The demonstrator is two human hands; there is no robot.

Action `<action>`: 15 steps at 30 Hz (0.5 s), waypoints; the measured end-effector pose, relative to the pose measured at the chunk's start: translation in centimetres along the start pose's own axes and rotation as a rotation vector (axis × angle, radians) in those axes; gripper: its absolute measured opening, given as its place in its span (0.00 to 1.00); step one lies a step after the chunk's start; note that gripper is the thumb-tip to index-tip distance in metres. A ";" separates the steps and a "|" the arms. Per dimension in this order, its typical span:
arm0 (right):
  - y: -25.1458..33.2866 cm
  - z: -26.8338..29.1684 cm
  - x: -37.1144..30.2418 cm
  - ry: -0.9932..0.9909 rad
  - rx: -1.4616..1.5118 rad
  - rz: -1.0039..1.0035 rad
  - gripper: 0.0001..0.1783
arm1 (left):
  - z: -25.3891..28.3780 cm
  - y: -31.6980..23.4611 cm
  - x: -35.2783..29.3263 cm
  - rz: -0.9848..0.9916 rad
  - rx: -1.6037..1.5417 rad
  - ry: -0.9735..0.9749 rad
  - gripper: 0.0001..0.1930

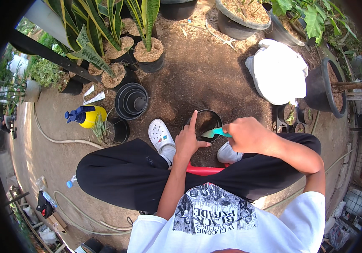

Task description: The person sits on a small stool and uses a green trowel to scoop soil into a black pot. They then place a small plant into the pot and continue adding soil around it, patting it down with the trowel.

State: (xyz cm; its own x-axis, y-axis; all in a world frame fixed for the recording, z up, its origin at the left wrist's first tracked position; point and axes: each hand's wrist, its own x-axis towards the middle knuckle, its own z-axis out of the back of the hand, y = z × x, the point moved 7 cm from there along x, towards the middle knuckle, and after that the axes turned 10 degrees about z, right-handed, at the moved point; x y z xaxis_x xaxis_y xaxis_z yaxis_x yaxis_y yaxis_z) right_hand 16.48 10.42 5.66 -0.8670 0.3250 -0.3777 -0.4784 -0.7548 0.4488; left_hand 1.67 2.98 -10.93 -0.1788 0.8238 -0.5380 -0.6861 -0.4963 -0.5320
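Note:
A round black pot (219, 117) stands on the ground between my feet, with dark soil (206, 121) inside. My left hand (185, 141) lies against its left side, index finger stretched up along the rim and thumb pointing right across the near side. A turquoise hand trowel (218, 132) is gripped in my right hand (249, 134), fingers wrapped round its handle. Its pale blade tilts down to the left, over the pot's near right part. How deep the tip reaches into the soil I cannot tell.
Nested black pots (131, 101) and a yellow spray bottle (94, 117) stand left. Snake plants (149, 29) in pots fill the far left. At right are a white sack (278, 71) and a large black pot (325, 90). A hose (63, 140) crosses the left ground.

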 end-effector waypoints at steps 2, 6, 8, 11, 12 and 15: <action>-0.6 -0.4 0.4 -0.048 0.002 -0.025 0.16 | 0.1 0.0 0.0 0.001 0.010 0.004 0.77; -1.3 1.6 0.5 -0.142 0.009 -0.123 0.16 | 0.1 0.3 -0.1 -0.031 -0.008 -0.031 0.77; -1.2 3.4 0.2 -0.227 -0.001 -0.115 0.14 | 0.0 0.2 0.0 -0.031 -0.007 -0.032 0.77; -0.8 4.9 -0.2 -0.285 -0.028 -0.131 0.14 | -0.1 0.3 0.1 -0.035 -0.013 -0.038 0.77; -0.8 4.9 -0.3 -0.287 -0.032 -0.135 0.14 | -0.2 0.3 0.2 -0.038 -0.016 -0.041 0.77; -0.7 4.5 -0.3 -0.282 -0.043 -0.154 0.14 | 0.1 0.0 0.1 -0.016 -0.003 -0.011 0.77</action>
State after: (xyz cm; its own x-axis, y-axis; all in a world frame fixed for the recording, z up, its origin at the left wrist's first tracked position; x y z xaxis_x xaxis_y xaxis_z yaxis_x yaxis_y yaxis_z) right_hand 16.46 13.45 9.14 -0.7925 0.5775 -0.1962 -0.6055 -0.7062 0.3669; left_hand 1.56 3.11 -10.89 -0.1753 0.8347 -0.5220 -0.6870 -0.4835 -0.5424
